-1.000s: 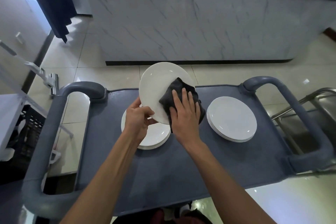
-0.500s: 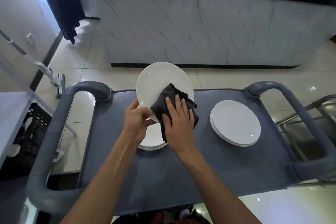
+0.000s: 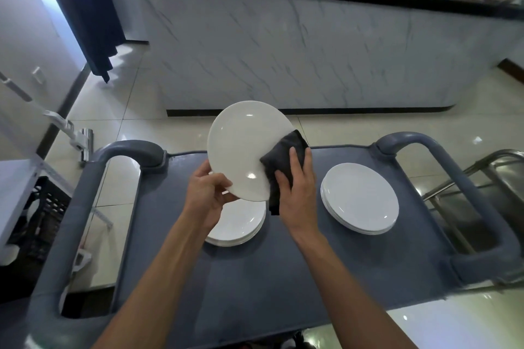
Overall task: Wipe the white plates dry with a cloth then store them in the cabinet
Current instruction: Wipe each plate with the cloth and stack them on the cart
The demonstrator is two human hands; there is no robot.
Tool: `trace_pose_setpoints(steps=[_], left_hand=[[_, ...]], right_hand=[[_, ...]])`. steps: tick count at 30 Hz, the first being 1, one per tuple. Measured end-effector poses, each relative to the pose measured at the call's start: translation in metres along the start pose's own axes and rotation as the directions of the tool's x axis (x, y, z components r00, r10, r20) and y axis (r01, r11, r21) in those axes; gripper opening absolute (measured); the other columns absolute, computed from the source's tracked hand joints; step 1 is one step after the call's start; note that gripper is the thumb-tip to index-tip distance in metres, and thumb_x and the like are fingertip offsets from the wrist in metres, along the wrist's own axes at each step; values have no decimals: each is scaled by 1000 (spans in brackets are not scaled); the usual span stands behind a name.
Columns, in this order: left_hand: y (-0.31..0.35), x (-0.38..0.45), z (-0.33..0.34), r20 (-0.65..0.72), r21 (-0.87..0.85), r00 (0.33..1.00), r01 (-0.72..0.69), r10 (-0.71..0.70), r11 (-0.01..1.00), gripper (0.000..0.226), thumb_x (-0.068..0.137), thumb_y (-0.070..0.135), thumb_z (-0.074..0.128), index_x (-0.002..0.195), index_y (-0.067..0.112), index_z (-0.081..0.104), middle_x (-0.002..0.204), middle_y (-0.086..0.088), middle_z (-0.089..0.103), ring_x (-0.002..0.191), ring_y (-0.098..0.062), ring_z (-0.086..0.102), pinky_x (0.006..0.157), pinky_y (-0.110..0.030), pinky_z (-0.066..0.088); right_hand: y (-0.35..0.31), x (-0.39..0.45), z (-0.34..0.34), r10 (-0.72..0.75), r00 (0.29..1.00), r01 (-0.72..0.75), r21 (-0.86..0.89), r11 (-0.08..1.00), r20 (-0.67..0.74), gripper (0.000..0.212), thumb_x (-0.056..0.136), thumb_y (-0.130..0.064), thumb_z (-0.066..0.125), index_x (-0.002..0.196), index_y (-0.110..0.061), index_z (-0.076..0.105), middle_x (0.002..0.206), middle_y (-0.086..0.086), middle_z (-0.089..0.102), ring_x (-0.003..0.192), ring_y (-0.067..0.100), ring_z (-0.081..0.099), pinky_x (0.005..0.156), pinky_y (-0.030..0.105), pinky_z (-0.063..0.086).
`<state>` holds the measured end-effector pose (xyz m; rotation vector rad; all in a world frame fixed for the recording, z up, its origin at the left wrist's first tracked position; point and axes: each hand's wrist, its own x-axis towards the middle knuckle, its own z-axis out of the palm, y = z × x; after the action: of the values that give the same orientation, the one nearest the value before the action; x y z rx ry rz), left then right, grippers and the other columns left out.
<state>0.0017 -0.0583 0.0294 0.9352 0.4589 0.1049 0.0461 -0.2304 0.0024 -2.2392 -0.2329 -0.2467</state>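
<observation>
above the grey cart, the left hand pinches the lower rim of a tilted white plate — thumb on its face. right hand presses a dark cloth wrapped over the plate's right edge. plate likely stiff, glazed, slick if wet, breakable; best held at the rim, as here. left stack beneath, right stack apart. versus a second ago: cloth shifted from plate centre to right edge — plate face more exposed.
</observation>
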Motion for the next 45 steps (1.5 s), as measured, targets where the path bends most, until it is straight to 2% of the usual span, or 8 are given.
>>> trace_pose_setpoints(steps=[2,6,11,24,32,35,41,45], left_hand=[[0,1,-2,7,19,1000,9,-9,1000,48,73,-21,39,96,10,66,92,-11,63,82,-30,59,65,-46,57],[3,0,-4,43,65,999,19,-22,998,48,74,-22,39,93,11,67,88,-8,66,82,-28,61,63,-47,59],[6,1,-7,79,166,996,24,-38,986,52,73,-23,40,94,12,72,84,-10,67,74,-28,60,61,-47,60],[8,-4,2,225,300,970,16,-87,954,48,54,-6,53,85,20,79,80,-8,71,66,-25,65,52,-38,58],[2,-4,8,306,311,947,-7,-93,950,51,56,-7,56,95,18,78,84,-13,72,71,-29,67,56,-41,59],[-1,-5,10,344,303,935,-17,-92,953,51,60,-8,57,100,17,78,93,-17,73,80,-33,69,61,-45,61],[-5,-1,3,284,270,956,-6,-74,963,44,67,-17,57,111,-10,62,96,-25,69,85,-42,69,65,-49,61],[-3,-2,-1,283,262,957,-13,-64,965,43,77,-30,47,111,-8,61,95,-23,70,87,-40,71,67,-50,61]], right_hand=[[3,5,-5,1,1000,-1,25,1000,-3,60,102,-23,56,156,-23,30,166,7,12,149,23,22,117,23,17],[9,17,-13,-18,1000,19,37,999,-25,61,100,-20,58,156,-19,33,164,9,21,146,26,31,118,36,29],[14,30,-24,-38,999,39,43,998,-24,61,100,-17,58,156,-20,33,162,10,27,146,24,32,115,23,26],[10,56,-30,-241,970,232,-175,957,-31,58,97,-24,49,153,-20,37,159,13,33,143,33,34,114,50,34],[-7,50,-17,-333,940,339,-328,882,75,55,103,-34,31,157,-28,25,165,4,20,153,26,12,121,49,13],[-19,44,-9,-380,913,407,-305,861,146,54,104,-34,28,158,-29,23,167,1,15,154,23,5,123,47,8],[-32,29,4,-470,843,527,-225,820,261,55,103,-30,33,158,-30,23,168,0,10,155,20,0,123,46,8],[-31,23,8,-475,833,529,-156,834,283,55,103,-30,35,157,-30,25,167,-1,11,155,18,1,123,46,8]])
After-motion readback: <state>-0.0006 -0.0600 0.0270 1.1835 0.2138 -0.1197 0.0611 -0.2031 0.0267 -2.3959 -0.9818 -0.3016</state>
